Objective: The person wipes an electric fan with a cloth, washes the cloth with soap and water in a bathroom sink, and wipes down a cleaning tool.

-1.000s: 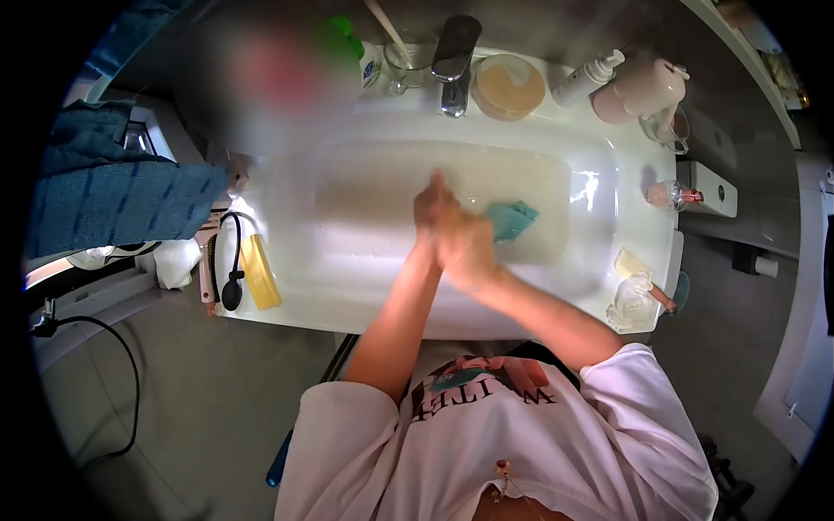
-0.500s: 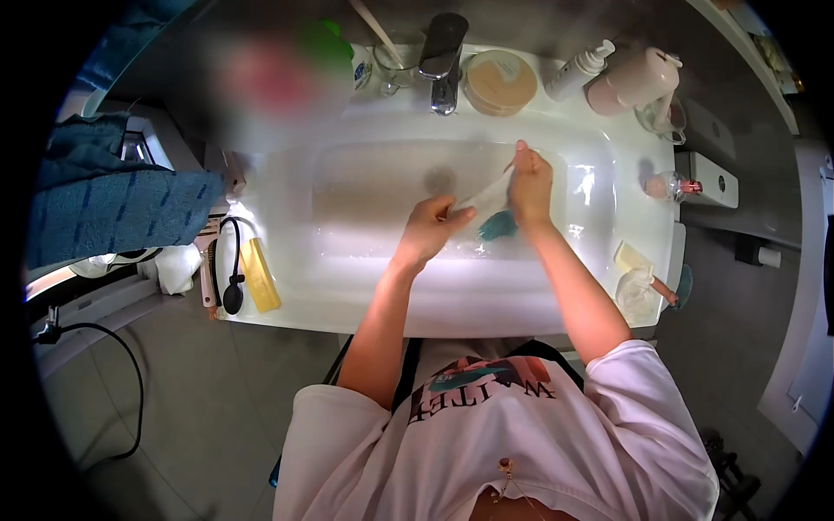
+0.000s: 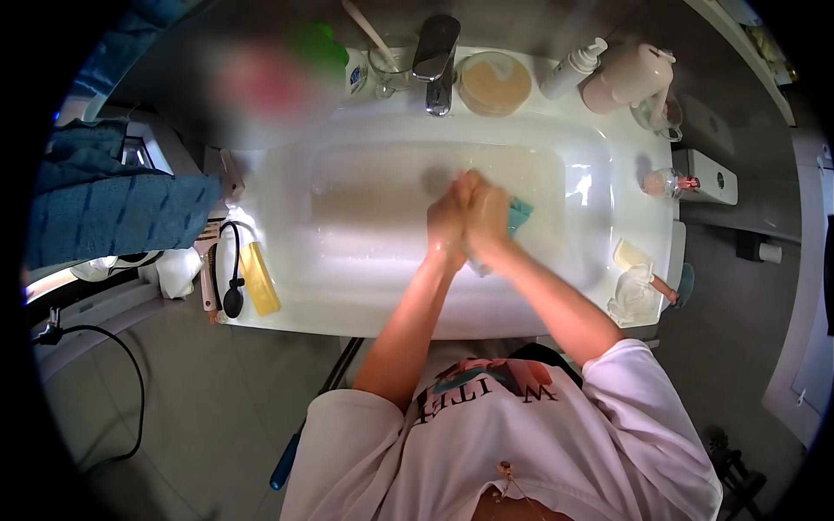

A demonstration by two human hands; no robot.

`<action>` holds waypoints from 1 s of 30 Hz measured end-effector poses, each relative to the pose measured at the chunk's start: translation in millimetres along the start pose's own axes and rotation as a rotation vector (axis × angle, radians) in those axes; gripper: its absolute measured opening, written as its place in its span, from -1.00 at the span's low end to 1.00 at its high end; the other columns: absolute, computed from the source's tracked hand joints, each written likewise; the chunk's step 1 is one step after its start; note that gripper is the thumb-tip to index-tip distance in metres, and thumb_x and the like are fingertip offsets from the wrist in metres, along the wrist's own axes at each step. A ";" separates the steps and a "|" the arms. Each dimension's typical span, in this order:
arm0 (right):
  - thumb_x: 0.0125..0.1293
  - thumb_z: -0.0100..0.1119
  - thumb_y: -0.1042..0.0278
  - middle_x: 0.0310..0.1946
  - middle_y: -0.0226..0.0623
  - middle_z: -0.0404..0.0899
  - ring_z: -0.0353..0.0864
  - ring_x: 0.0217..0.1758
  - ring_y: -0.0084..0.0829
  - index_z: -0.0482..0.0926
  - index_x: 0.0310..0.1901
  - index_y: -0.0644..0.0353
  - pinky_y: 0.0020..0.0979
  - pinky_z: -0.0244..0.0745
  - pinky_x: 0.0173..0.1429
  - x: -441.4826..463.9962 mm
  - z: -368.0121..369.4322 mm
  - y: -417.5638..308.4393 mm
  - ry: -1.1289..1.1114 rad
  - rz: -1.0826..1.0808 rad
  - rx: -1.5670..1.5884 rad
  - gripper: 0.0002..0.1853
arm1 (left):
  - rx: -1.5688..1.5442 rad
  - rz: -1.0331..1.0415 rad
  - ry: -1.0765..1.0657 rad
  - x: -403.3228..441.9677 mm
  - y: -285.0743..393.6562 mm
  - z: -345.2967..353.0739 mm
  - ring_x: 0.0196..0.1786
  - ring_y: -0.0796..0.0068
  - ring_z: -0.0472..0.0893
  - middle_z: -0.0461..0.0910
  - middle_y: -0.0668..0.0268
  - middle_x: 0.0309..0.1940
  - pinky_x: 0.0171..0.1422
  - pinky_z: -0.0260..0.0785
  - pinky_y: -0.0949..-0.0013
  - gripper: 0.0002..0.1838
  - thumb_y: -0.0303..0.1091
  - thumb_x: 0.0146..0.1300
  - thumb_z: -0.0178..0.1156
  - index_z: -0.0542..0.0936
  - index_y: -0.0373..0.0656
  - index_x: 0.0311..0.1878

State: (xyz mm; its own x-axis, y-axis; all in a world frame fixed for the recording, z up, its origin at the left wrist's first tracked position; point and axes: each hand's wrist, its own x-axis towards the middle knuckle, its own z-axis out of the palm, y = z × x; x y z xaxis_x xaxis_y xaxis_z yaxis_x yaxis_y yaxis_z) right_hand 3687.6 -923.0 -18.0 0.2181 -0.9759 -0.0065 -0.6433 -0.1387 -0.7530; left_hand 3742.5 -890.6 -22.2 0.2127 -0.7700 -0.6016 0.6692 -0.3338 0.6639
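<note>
Over the white sink, my left hand and my right hand are pressed together, both closed round a wet white cloth. Most of the cloth is hidden between the palms; a pale end hangs below the wrists. A teal cloth lies in the basin's shallow water, just right of my right hand and partly covered by it. The chrome faucet stands behind the hands.
Along the back rim stand a glass, a round peach container, a white pump bottle and a pink bottle. At left lie a yellow strip and a black bulb. A crumpled white item sits at right.
Half a second ago my hands were apart with the white cloth stretched between them; now they have come together and the cloth is bunched. The teal cloth has shifted slightly.
</note>
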 end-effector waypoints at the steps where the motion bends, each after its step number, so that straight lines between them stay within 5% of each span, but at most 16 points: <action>1: 0.22 -0.08 0.25 -0.70 -0.03 0.44 0.48 -0.60 -0.04 0.47 -0.46 0.28 -0.16 0.34 -0.53 -16.6 3.3 -10.6 -0.004 0.004 -0.005 -0.73 | -0.004 -0.006 0.001 9.2 -16.6 -15.0 -0.05 0.52 0.41 0.44 0.29 -0.11 -0.03 0.31 0.43 -0.65 -0.19 0.32 -0.11 0.40 -0.26 -0.01; 2: 0.21 -0.07 0.28 -0.71 -0.04 0.43 0.48 -0.61 -0.04 0.46 -0.46 0.29 -0.16 0.35 -0.53 -31.4 6.6 -23.4 0.110 -0.235 0.099 -0.75 | 0.065 0.237 -0.061 27.0 -46.1 -43.6 -0.06 0.51 0.41 0.44 0.29 -0.11 -0.02 0.30 0.44 -0.64 -0.17 0.33 -0.13 0.39 -0.26 0.00; 5: 0.14 -0.03 0.36 -0.68 -0.05 0.45 0.48 -0.61 -0.05 0.46 -0.48 0.28 -0.19 0.38 -0.54 -18.0 10.6 -3.0 0.160 -0.548 -0.059 -0.83 | -0.356 -0.025 -0.058 15.8 -15.7 -23.5 -0.36 0.56 0.39 0.43 0.39 -0.43 -0.27 0.29 0.45 -0.67 -0.13 0.33 -0.15 0.46 -0.21 -0.24; 7: 0.11 -0.01 0.36 -0.62 -0.05 0.48 0.50 -0.57 -0.05 0.46 -0.48 0.27 -0.20 0.38 -0.50 19.3 -9.0 2.5 -0.131 0.223 0.052 -0.84 | -0.118 -0.043 0.104 -3.2 -7.3 5.0 -0.44 0.53 0.40 0.42 0.41 -0.49 -0.37 0.29 0.38 -0.67 -0.14 0.35 -0.19 0.43 -0.20 -0.29; 8: 0.11 -0.01 0.36 -0.62 -0.05 0.48 0.50 -0.57 -0.05 0.46 -0.48 0.27 -0.20 0.38 -0.50 14.0 -10.1 -1.7 -0.134 0.222 0.051 -0.84 | -0.098 -0.010 0.129 -0.4 -9.4 5.8 -0.49 0.49 0.38 0.40 0.43 -0.55 -0.42 0.25 0.34 -0.67 -0.14 0.36 -0.22 0.41 -0.17 -0.34; 9: 0.11 0.00 0.35 -0.61 -0.05 0.49 0.51 -0.55 -0.06 0.46 -0.48 0.28 -0.20 0.38 -0.49 4.5 -9.4 -7.2 -0.083 0.111 0.087 -0.83 | -0.101 -0.008 0.128 13.4 -18.9 -6.4 -0.49 0.49 0.38 0.40 0.43 -0.55 -0.42 0.25 0.34 -0.67 -0.14 0.36 -0.22 0.41 -0.17 -0.34; 11: 0.11 0.00 0.33 -0.60 -0.06 0.49 0.52 -0.53 -0.06 0.46 -0.47 0.30 -0.19 0.38 -0.48 -17.4 -5.8 -25.8 -0.035 0.003 0.116 -0.81 | 0.586 0.377 0.096 56.3 -59.9 -57.1 -0.49 0.46 0.37 0.38 0.44 -0.57 -0.39 0.23 0.34 -0.69 -0.17 0.36 -0.21 0.40 -0.16 -0.36; 13: 0.26 -0.17 0.30 -0.53 0.06 0.46 0.48 -0.52 0.01 0.46 -0.46 0.30 -0.17 0.36 -0.36 -38.6 0.0 -51.2 0.241 -0.499 0.187 -0.72 | 0.932 0.560 0.071 51.5 -57.9 -56.8 -0.49 0.44 0.37 0.37 0.45 -0.58 -0.37 0.22 0.35 -0.70 -0.18 0.36 -0.20 0.39 -0.16 -0.37; 16: 0.09 0.04 0.33 -0.62 -0.04 0.48 0.50 -0.58 -0.04 0.42 -0.47 0.36 -0.15 0.35 -0.53 6.4 7.5 2.4 0.056 -0.245 -0.033 -0.79 | -0.350 0.096 -0.178 23.4 -29.9 -27.1 -0.26 0.55 0.43 0.44 0.38 -0.31 -0.19 0.30 0.40 -0.70 -0.17 0.37 -0.21 0.43 -0.16 -0.24; 17: 0.09 0.04 0.33 -0.63 -0.04 0.47 0.49 -0.59 -0.04 0.42 -0.47 0.36 -0.14 0.36 -0.53 23.8 5.8 10.0 0.012 -0.004 0.021 -0.78 | -0.347 0.099 -0.180 11.3 -12.6 -14.7 -0.26 0.55 0.43 0.44 0.38 -0.31 -0.19 0.30 0.40 -0.70 -0.17 0.37 -0.21 0.43 -0.16 -0.24; 19: 0.09 0.04 0.33 -0.63 -0.04 0.47 0.49 -0.59 -0.04 0.42 -0.48 0.36 -0.14 0.36 -0.52 10.8 -8.3 -12.3 0.005 -0.101 0.022 -0.78 | -0.191 -0.094 0.004 -9.8 12.5 4.1 -0.17 0.54 0.41 0.41 0.40 -0.23 -0.12 0.29 0.47 -0.79 -0.27 0.27 -0.07 0.40 -0.15 -0.11; 21: 0.09 0.04 0.32 -0.63 -0.03 0.48 0.49 -0.58 -0.03 0.42 -0.48 0.36 -0.14 0.37 -0.51 -7.0 -10.2 -29.0 0.002 -0.204 0.017 -0.78 | -0.234 0.023 -0.040 4.1 -5.7 -3.6 -0.18 0.52 0.41 0.40 0.42 -0.30 -0.11 0.30 0.45 -0.80 -0.24 0.30 -0.11 0.40 -0.14 -0.17; 24: 0.13 -0.02 0.30 -0.61 -0.01 0.49 0.48 -0.59 -0.01 0.41 -0.51 0.37 -0.14 0.36 -0.51 -21.4 11.8 -26.0 0.421 -0.805 0.091 -0.74 | -0.201 0.277 0.137 51.9 -72.8 -47.8 -0.18 0.49 0.42 0.42 0.31 -0.24 -0.14 0.31 0.39 -0.74 -0.22 0.33 -0.16 0.41 -0.19 -0.14; 25: 0.10 0.00 0.34 -0.56 0.05 0.51 0.50 -0.55 0.03 0.40 -0.48 0.38 -0.12 0.37 -0.50 -19.3 38.8 17.6 -0.048 -0.521 -0.098 -0.78 | -0.191 0.329 0.173 47.6 -67.5 -45.4 -0.17 0.49 0.42 0.42 0.29 -0.23 -0.15 0.32 0.38 -0.73 -0.22 0.34 -0.17 0.42 -0.20 -0.14; 27: 0.13 -0.03 0.33 -0.58 0.06 0.50 0.50 -0.54 0.04 0.40 -0.47 0.35 -0.13 0.36 -0.50 24.1 0.7 5.8 -0.002 0.003 0.053 -0.79 | -0.240 -0.161 -0.022 -7.9 5.6 0.2 -0.21 0.51 0.41 0.41 0.30 -0.27 -0.20 0.31 0.40 -0.74 -0.21 0.34 -0.15 0.41 -0.19 -0.13; 30: 0.21 -0.08 0.30 -0.66 0.01 0.45 0.44 -0.60 0.02 0.41 -0.56 0.28 -0.16 0.32 -0.53 10.2 2.0 -6.0 0.119 -0.176 0.017 -0.73 | 0.004 0.042 -0.158 12.1 -7.8 -24.1 -0.21 0.52 0.41 0.40 0.31 -0.27 -0.18 0.31 0.43 -0.72 -0.22 0.34 -0.17 0.38 -0.24 -0.12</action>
State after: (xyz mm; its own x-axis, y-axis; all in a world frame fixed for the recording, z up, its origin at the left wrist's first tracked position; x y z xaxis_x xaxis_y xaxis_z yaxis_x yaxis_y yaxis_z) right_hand 3695.2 -931.8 -14.9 0.2373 -0.9500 0.2030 -0.5903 -0.3070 -0.7465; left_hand 3757.0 -884.2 -45.3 0.1250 -0.8592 -0.4962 0.6590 -0.3020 0.6889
